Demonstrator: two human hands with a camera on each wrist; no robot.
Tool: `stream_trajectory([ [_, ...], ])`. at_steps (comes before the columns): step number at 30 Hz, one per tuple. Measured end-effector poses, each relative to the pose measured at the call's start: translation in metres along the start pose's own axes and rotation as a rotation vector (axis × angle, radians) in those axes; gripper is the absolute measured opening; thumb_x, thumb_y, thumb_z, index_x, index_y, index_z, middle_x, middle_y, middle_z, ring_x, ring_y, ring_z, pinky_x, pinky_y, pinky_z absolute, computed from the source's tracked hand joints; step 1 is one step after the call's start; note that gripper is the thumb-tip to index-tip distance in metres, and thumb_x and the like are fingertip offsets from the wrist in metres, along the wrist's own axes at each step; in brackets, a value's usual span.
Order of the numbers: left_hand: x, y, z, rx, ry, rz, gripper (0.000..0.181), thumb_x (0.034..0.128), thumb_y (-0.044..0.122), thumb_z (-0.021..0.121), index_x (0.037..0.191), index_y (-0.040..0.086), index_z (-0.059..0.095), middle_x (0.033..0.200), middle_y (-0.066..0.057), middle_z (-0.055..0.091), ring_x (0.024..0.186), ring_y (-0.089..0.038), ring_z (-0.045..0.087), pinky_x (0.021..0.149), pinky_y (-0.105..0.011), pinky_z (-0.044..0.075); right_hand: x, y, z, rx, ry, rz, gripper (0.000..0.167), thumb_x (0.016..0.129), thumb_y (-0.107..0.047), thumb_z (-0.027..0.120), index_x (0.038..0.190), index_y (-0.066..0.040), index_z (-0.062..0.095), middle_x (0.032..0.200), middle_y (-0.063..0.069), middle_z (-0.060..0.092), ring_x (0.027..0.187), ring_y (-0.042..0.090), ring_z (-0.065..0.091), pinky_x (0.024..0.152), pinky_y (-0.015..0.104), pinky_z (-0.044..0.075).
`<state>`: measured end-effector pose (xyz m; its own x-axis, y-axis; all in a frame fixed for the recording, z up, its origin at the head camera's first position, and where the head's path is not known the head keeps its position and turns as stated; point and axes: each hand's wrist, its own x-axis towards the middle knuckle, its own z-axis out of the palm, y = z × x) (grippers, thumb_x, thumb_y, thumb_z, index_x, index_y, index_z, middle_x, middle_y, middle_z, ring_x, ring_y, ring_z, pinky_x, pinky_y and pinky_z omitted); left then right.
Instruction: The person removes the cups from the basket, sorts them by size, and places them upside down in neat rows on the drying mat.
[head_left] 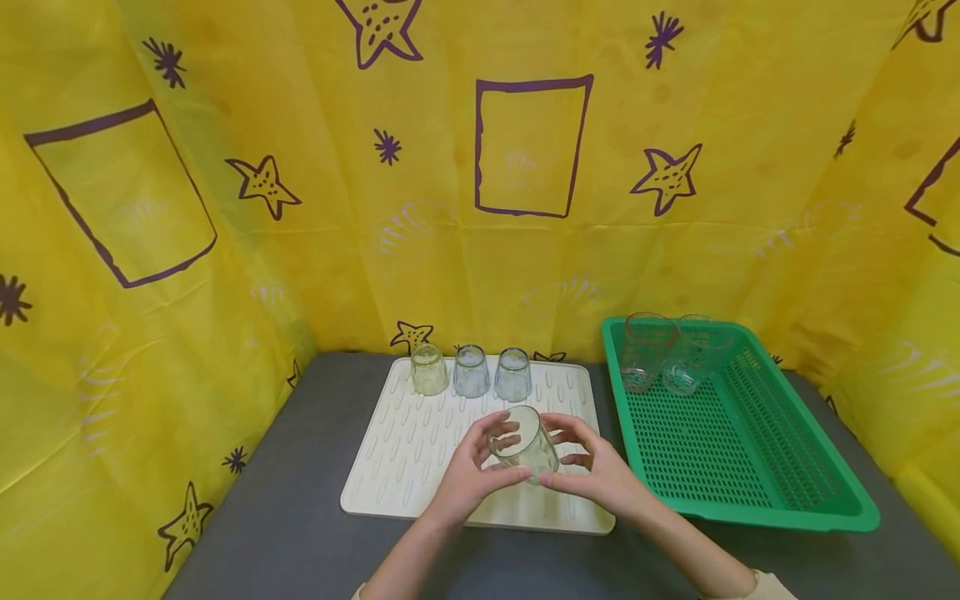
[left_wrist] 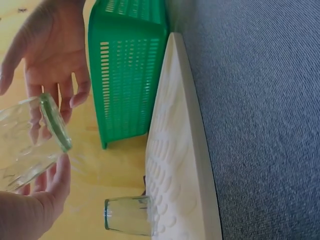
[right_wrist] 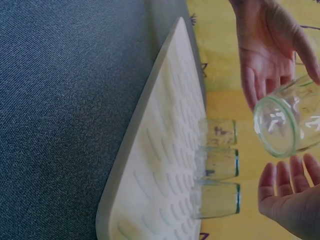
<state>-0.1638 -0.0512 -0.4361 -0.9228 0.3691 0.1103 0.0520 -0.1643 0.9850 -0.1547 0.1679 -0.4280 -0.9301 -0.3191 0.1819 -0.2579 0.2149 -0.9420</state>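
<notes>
A clear, faintly green glass (head_left: 528, 446) is tilted above the front of the white ribbed mat (head_left: 397, 467). My left hand (head_left: 468, 479) holds it from the left, thumb against the glass (left_wrist: 25, 140) in the left wrist view. My right hand (head_left: 603, 475) is spread at its other side; in the right wrist view its relaxed fingers (right_wrist: 283, 177) stand apart from the glass (right_wrist: 280, 125). Along the mat's back edge stand three glasses, narrower end up: a yellowish one (head_left: 429, 372) and two bluish ones (head_left: 471, 375), (head_left: 513, 377).
Right of the mat lies a green perforated basket (head_left: 750, 518), with two taller clear glasses, one red-rimmed (head_left: 647, 358), the other (head_left: 686, 367) beside it, at its back left. A yellow patterned curtain (head_left: 337, 275) hangs behind the grey table (head_left: 277, 467) and at both sides.
</notes>
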Motion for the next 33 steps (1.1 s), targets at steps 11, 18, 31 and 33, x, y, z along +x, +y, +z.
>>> stream_trajectory([
  [11, -0.0029, 0.0025, 0.0007, -0.182, -0.034, -0.033, 0.074, 0.0854, 0.005, 0.073, 0.147, 0.005, 0.032, 0.144, -0.018, 0.042, 0.134, -0.032, 0.04, 0.098, -0.036, 0.046, -0.0001, -0.0013, 0.0037, 0.011, 0.011, -0.08, 0.061, 0.082, -0.013, 0.078, 0.136, -0.015, 0.051, 0.125, 0.009, 0.056, 0.11, 0.021, 0.051, 0.088, 0.032, 0.05],
  [18, -0.0037, 0.0039, 0.0018, -0.273, -0.064, -0.052, 0.077, 0.085, 0.002, 0.072, 0.148, 0.004, 0.028, 0.146, -0.017, 0.039, 0.137, -0.033, 0.035, 0.099, -0.035, 0.046, 0.0007, -0.0011, 0.0066, 0.037, 0.007, -0.087, 0.06, 0.082, -0.012, 0.078, 0.136, -0.013, 0.051, 0.127, 0.018, 0.055, 0.114, 0.033, 0.051, 0.088, 0.034, 0.05],
  [31, -0.004, 0.0028, 0.002, -0.298, -0.093, -0.056, 0.078, 0.0857, 0.002, 0.071, 0.149, 0.003, 0.025, 0.146, -0.014, 0.04, 0.141, -0.04, 0.025, 0.099, -0.035, 0.045, 0.0009, 0.0013, 0.009, 0.047, 0.028, -0.074, 0.058, 0.082, -0.011, 0.079, 0.134, -0.011, 0.053, 0.122, 0.012, 0.058, 0.109, 0.018, 0.054, 0.085, 0.031, 0.052],
  [33, -0.004, 0.0024, 0.0015, -0.291, -0.099, -0.058, 0.079, 0.0859, 0.003, 0.071, 0.149, 0.002, 0.023, 0.146, -0.015, 0.039, 0.141, -0.04, 0.026, 0.099, -0.035, 0.046, 0.0005, 0.0017, 0.0091, 0.047, 0.03, -0.069, 0.058, 0.082, -0.011, 0.079, 0.133, -0.011, 0.053, 0.123, 0.014, 0.058, 0.109, 0.02, 0.054, 0.085, 0.031, 0.052],
])
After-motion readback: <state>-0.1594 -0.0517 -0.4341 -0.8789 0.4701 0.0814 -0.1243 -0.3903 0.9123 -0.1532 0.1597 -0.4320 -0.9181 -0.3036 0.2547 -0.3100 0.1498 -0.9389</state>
